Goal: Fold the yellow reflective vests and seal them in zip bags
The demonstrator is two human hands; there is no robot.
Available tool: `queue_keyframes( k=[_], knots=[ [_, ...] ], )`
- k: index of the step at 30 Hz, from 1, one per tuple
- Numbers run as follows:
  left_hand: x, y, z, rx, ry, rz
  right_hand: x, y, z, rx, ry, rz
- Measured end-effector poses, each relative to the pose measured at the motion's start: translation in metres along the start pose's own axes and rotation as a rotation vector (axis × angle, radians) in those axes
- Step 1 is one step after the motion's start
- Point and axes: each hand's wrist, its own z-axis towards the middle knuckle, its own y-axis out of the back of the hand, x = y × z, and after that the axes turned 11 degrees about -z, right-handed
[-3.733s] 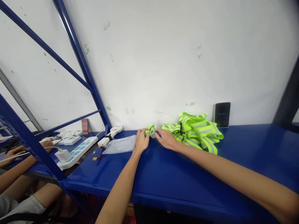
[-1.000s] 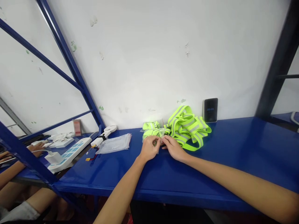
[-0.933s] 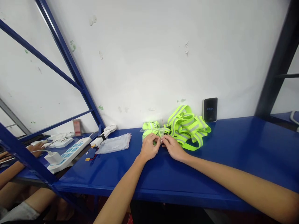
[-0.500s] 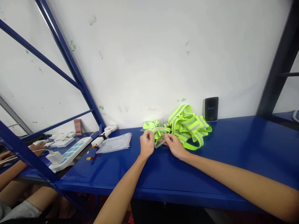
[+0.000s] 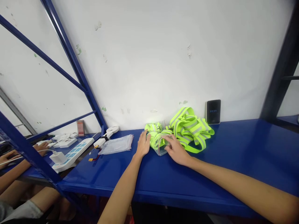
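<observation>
A clear plastic bag [image 5: 161,150] with bright yellow-green reflective strap in it lies on the blue table, its mouth towards me. My left hand [image 5: 143,144] rests along the bag's left side, open, fingers stretched out together. At the mouth's right edge, my right hand [image 5: 176,151] has its thumb and forefinger on the plastic; some of its fingertips are hidden. Just behind the bag sits another bundle of yellow-green strap [image 5: 153,127], seemingly bagged too. A loose heap of reflective straps [image 5: 191,128] with grey stripes lies right of the bag, close to my right hand.
Flat clear bags [image 5: 118,144] lie at left, beside a white handheld fan [image 5: 112,129] and a small wired connector [image 5: 93,159]. A power strip [image 5: 76,153] and blue rack post [image 5: 79,71] stand farther left, near another person's hands [image 5: 40,147]. A phone-like device [image 5: 213,112] leans on the wall.
Both hands were pinching the bag's mouth. My left hand has let go, straightened its fingers and moved to the bag's left side. The bag's mouth now shows wider; my right hand stays beside it.
</observation>
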Motion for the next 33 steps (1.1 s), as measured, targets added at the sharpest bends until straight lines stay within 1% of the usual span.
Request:
queue_keyframes(
  k=[2,3,6,9,11,14,19,21,24,25,27,30,33],
  knots=[
    [0.004,0.000,0.002,0.069,0.071,-0.064,0.000,-0.002,0.000,0.033,-0.010,-0.093],
    [0.005,0.000,0.003,0.077,0.081,-0.089,0.000,-0.003,-0.001,0.050,-0.008,-0.121],
    [0.005,0.001,0.004,0.026,0.061,-0.126,0.001,-0.004,-0.001,0.109,0.019,-0.164],
    [0.002,0.005,0.005,-0.004,-0.008,-0.215,0.003,-0.003,-0.001,0.145,0.074,-0.140],
    [0.000,0.009,0.005,0.001,-0.050,-0.332,0.004,-0.002,-0.001,0.150,0.108,-0.097],
    [-0.005,0.016,0.005,-0.002,-0.069,-0.485,0.006,0.000,-0.001,0.151,0.089,-0.070],
    [-0.010,0.022,0.003,-0.030,-0.036,-0.585,0.008,0.005,-0.003,0.062,0.100,-0.095],
    [-0.010,0.022,0.002,-0.014,0.001,-0.580,0.010,0.007,-0.005,0.084,0.069,-0.133],
    [-0.008,0.019,0.002,0.013,0.031,-0.560,0.015,0.010,-0.009,0.172,0.008,-0.199],
    [-0.008,0.018,0.002,0.009,0.031,-0.558,0.017,0.010,-0.011,0.194,-0.002,-0.213],
    [-0.005,0.015,0.004,-0.036,0.029,-0.534,0.019,0.010,-0.012,0.215,-0.020,-0.228],
    [0.000,0.012,0.006,-0.111,0.041,-0.396,0.018,0.009,-0.012,0.203,-0.043,-0.209],
    [0.005,0.014,0.005,-0.102,0.066,-0.296,0.013,0.010,-0.010,0.149,0.009,-0.139]
  ],
)
